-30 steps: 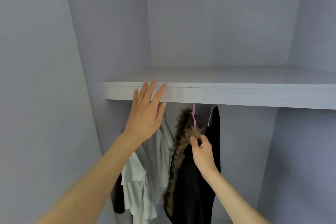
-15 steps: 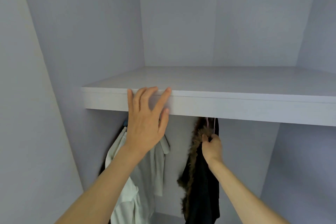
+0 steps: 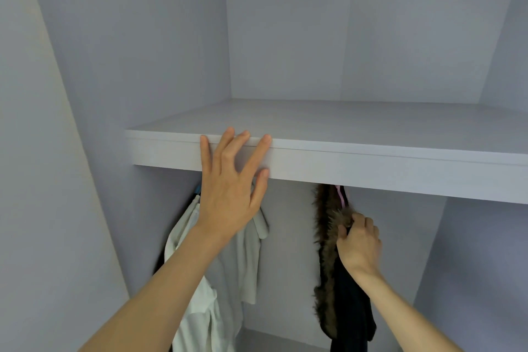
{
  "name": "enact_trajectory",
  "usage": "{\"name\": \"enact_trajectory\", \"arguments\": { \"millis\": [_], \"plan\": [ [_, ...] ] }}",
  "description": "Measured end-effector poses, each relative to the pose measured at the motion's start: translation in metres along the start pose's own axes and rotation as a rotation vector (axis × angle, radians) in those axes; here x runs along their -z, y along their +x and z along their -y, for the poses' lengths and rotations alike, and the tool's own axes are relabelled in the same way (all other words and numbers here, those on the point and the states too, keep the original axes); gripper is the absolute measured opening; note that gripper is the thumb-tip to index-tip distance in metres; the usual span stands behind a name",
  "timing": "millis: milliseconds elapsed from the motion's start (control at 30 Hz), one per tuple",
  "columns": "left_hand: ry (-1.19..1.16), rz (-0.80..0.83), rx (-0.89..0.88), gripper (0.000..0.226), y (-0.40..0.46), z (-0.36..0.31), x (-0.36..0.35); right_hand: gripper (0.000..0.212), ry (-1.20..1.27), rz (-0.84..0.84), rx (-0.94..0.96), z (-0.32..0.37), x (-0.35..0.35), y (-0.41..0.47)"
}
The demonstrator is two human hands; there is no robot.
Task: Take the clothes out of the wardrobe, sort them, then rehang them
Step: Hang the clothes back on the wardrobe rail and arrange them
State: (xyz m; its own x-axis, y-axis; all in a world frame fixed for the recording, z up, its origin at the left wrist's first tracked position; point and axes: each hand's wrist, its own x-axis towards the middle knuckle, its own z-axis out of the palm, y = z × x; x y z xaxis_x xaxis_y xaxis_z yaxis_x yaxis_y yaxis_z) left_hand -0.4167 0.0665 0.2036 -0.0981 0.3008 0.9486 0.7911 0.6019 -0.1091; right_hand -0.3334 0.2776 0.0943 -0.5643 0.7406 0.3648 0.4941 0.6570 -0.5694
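Black fur-trimmed coat (image 3: 343,280) hanging under the shelf (image 3: 371,168) on a pink hanger (image 3: 340,198); right hand (image 3: 358,243) gripping its collar, now raised closer to the rail. Left hand (image 3: 231,188), fingers spread, bracing on the shelf edge. Looks like rehanging or unhooking; white shirt (image 3: 243,260) hanging alongside.

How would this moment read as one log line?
left hand: flat on shelf edge | right hand: grips fur-trimmed black coat | white shirt: hanging

Nothing here can be read: no label, brand, number or sign shows on the wardrobe walls, the shelf or the hanging clothes.
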Motion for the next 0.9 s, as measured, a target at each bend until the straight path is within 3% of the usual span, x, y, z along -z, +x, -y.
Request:
{"name": "enact_trajectory", "arguments": {
  "millis": [200,300,433,633,900],
  "plan": [
    [0.038,0.191,0.051,0.053,-0.012,-0.012,0.018,0.053,-0.172,0.055,0.316,0.0,0.008,-0.014],
    [0.079,0.348,0.105,0.054,-0.046,-0.019,0.035,0.051,-0.112,0.035,0.58,0.01,0.005,-0.032],
    [0.177,0.531,0.321,0.053,-0.126,-0.025,0.075,0.052,0.011,0.224,0.805,0.028,0.007,-0.081],
    [0.369,0.659,0.627,0.052,-0.225,-0.062,0.176,0.058,0.102,0.564,1.064,0.057,0.01,-0.177],
    [0.71,0.67,0.979,0.053,-0.299,-0.125,0.35,0.058,0.289,0.741,1.429,0.112,0.02,-0.339]
  ]
}}
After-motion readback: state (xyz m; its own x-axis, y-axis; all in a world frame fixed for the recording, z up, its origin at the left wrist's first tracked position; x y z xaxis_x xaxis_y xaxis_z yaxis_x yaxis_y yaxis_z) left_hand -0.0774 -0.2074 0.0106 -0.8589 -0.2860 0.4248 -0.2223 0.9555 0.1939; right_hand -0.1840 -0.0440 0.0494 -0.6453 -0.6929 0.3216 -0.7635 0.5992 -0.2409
